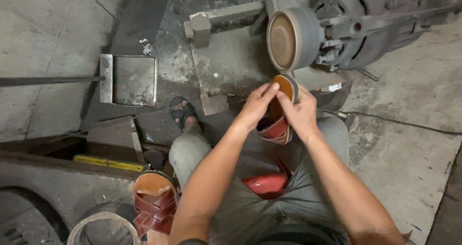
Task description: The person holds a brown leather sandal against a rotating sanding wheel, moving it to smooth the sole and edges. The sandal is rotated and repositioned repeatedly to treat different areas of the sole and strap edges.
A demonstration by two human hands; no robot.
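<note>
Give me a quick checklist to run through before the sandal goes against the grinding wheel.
1. Both hands on the sandal: ok, left hand and right hand grip it from either side.
2. Sandal apart from the grinding wheel: ok, its heel end sits just below the wheel.
3. Fingers away from the wheel: not ok, the fingertips are close under it.
4. Wheel spinning: cannot tell.
5. Second sandal out of the way: ok, it lies by the left knee.
6. Red seat steady: cannot tell.
</note>
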